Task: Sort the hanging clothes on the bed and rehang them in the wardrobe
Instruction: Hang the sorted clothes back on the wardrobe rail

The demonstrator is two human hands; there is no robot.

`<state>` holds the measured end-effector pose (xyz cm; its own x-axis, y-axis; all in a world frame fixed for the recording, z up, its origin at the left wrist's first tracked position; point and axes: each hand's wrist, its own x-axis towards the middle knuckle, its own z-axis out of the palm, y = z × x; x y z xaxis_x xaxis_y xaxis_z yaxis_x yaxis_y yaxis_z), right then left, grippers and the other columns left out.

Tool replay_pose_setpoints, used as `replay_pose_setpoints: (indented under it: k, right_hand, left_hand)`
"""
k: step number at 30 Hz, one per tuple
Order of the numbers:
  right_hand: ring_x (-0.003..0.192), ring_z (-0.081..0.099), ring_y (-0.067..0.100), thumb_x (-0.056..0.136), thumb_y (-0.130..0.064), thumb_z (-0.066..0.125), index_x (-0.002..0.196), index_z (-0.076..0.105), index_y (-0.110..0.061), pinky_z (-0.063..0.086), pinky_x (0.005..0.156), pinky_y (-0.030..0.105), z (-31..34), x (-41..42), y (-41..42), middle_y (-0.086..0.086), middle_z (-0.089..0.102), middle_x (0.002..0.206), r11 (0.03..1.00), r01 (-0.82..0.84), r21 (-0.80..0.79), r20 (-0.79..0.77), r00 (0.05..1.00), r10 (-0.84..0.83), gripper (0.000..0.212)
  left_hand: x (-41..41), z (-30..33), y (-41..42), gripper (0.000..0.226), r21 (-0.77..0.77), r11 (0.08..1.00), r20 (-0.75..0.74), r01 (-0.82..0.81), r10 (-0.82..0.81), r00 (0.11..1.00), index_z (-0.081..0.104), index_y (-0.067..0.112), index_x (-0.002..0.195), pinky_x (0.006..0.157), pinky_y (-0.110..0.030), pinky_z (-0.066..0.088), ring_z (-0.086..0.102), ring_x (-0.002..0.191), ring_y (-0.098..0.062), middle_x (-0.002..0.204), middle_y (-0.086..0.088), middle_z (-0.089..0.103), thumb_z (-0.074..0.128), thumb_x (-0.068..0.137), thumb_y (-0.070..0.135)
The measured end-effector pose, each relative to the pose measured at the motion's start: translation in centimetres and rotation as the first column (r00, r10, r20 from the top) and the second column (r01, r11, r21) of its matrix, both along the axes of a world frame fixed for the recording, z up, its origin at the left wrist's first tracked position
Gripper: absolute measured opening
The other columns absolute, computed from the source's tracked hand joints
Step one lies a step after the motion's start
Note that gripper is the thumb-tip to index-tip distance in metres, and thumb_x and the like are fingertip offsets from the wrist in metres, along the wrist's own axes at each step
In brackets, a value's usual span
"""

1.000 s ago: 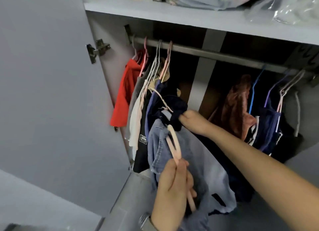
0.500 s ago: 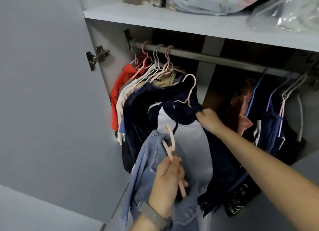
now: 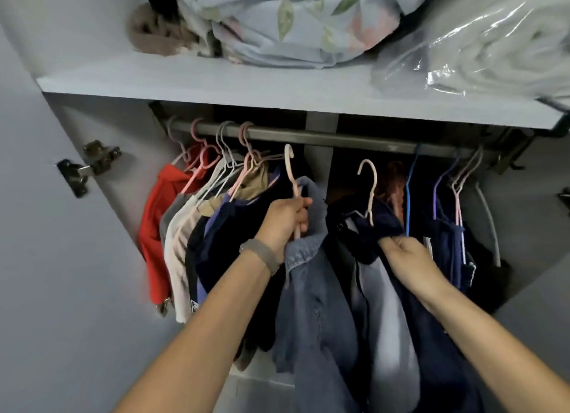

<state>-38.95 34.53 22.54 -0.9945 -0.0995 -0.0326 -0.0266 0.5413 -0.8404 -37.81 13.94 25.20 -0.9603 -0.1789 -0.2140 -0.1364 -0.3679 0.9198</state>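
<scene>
My left hand (image 3: 285,219) grips the neck of a pink hanger (image 3: 291,172) carrying a blue denim garment (image 3: 314,304); its hook sits just below the wardrobe rail (image 3: 339,139), not over it. My right hand (image 3: 407,258) clutches the shoulder of a navy and white garment (image 3: 385,335) on a cream hanger (image 3: 370,190), whose hook is also free below the rail. Red, grey, cream and dark clothes (image 3: 185,236) hang bunched at the rail's left end. Dark blue clothes (image 3: 447,246) hang at the right end.
A white shelf (image 3: 216,88) above the rail holds a floral quilt (image 3: 293,20) and a plastic-wrapped white bundle (image 3: 493,42). The open wardrobe door (image 3: 46,258) with its hinge (image 3: 89,165) stands at the left. The rail is bare between the two groups.
Both hands rose toward the rail. My left hand lifted the denim garment's hanger up high, and my right hand carried the navy and white garment rightward. The camera tilted up.
</scene>
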Motion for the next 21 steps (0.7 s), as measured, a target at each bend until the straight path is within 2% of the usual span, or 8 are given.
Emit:
replay_pose_setpoints:
  k: [5, 7, 9, 11, 14, 17, 19, 21]
  right_hand:
    - [0.051, 0.031, 0.013, 0.097, -0.028, 0.046, 0.055, 0.028, -0.017, 0.028, 0.055, 0.031, 0.4, -1.3, -2.5, -0.001, 0.029, 0.050, 0.991, 0.106, 0.077, 0.003, 0.994, -0.107, 0.047]
    - [0.052, 0.031, 0.014, 0.097, -0.027, 0.045, 0.055, 0.026, -0.018, 0.027, 0.051, 0.023, 0.7, -1.7, -3.1, -0.004, 0.026, 0.048, 0.986, 0.144, 0.081, -0.004, 0.990, -0.144, 0.047]
    - [0.054, 0.030, 0.015, 0.097, -0.026, 0.045, 0.057, 0.025, -0.016, 0.024, 0.045, 0.023, 0.9, -1.8, -3.5, 0.000, 0.027, 0.053, 0.978, 0.191, 0.080, -0.025, 0.982, -0.189, 0.046]
    - [0.053, 0.028, 0.015, 0.097, -0.024, 0.047, 0.056, 0.025, -0.015, 0.021, 0.044, 0.025, 0.8, -1.6, -3.8, 0.005, 0.030, 0.057, 0.975, 0.219, 0.047, -0.040, 0.975, -0.217, 0.047]
    - [0.044, 0.023, 0.009, 0.095, -0.019, 0.050, 0.052, 0.023, -0.016, 0.020, 0.040, 0.021, 0.3, -1.2, -3.8, 0.005, 0.027, 0.053, 0.974, 0.225, -0.005, -0.064, 0.972, -0.224, 0.051]
    - [0.048, 0.032, 0.011, 0.094, -0.020, 0.053, 0.047, 0.026, -0.015, 0.026, 0.047, 0.025, -0.2, -0.8, -3.0, 0.008, 0.031, 0.055, 0.985, 0.175, 0.000, -0.078, 0.982, -0.175, 0.054]
    - [0.055, 0.038, 0.017, 0.095, -0.016, 0.053, 0.045, 0.031, -0.015, 0.028, 0.051, 0.027, -0.3, -0.6, -2.7, 0.010, 0.037, 0.060, 0.985, 0.170, -0.009, -0.050, 0.984, -0.170, 0.055]
    - [0.050, 0.036, 0.014, 0.095, -0.015, 0.053, 0.040, 0.028, -0.021, 0.030, 0.051, 0.027, -0.2, -0.7, -2.8, 0.006, 0.037, 0.053, 0.987, 0.158, -0.011, -0.057, 0.986, -0.159, 0.061]
  left_hand:
    - [-6.4, -0.3, -6.7, 0.030, -0.052, 0.999, 0.005, 0.005, -0.005, 1.000, 0.047, 0.012, 0.069, 0.033, -0.015, 0.025, 0.029, 0.029, -0.004, 0.034, 0.009, 0.033, 0.038, 0.098, 0.010]
    - [-9.3, 0.5, -8.0, 0.032, -0.128, 0.992, -0.025, 0.000, -0.004, 1.000, 0.047, 0.011, 0.067, 0.033, -0.015, 0.025, 0.031, 0.029, -0.004, 0.034, 0.008, 0.035, 0.039, 0.097, 0.007]
    - [-12.4, 1.0, -8.7, 0.033, -0.220, 0.975, -0.028, -0.007, 0.001, 1.000, 0.046, 0.009, 0.065, 0.031, -0.012, 0.024, 0.032, 0.026, -0.002, 0.033, 0.008, 0.040, 0.039, 0.097, 0.003]
    - [-14.7, 0.4, -9.2, 0.033, -0.284, 0.959, 0.015, 0.003, 0.001, 1.000, 0.045, 0.010, 0.066, 0.030, -0.012, 0.025, 0.033, 0.025, -0.001, 0.043, 0.003, 0.045, 0.038, 0.097, 0.002]
    - [-16.4, -1.8, -10.2, 0.033, -0.366, 0.931, 0.107, -0.001, 0.043, 0.993, 0.044, 0.014, 0.065, 0.030, -0.013, 0.026, 0.035, 0.024, -0.002, 0.059, -0.004, 0.040, 0.039, 0.095, 0.001]
    - [-17.3, -2.9, -11.3, 0.033, -0.413, 0.910, 0.098, -0.048, 0.097, 0.990, 0.041, 0.016, 0.064, 0.037, -0.020, 0.030, 0.039, 0.041, -0.015, 0.056, -0.005, 0.037, 0.041, 0.094, 0.001]
    - [-18.0, -3.3, -12.0, 0.033, -0.441, 0.894, 0.077, -0.085, 0.131, 0.988, 0.041, 0.015, 0.063, 0.045, -0.024, 0.031, 0.037, 0.049, -0.018, 0.057, -0.007, 0.038, 0.043, 0.093, 0.001]
    - [-18.4, -3.7, -12.4, 0.031, -0.449, 0.887, 0.077, -0.108, 0.159, 0.984, 0.043, 0.013, 0.064, 0.047, -0.026, 0.032, 0.040, 0.051, -0.019, 0.059, -0.008, 0.042, 0.044, 0.093, 0.002]
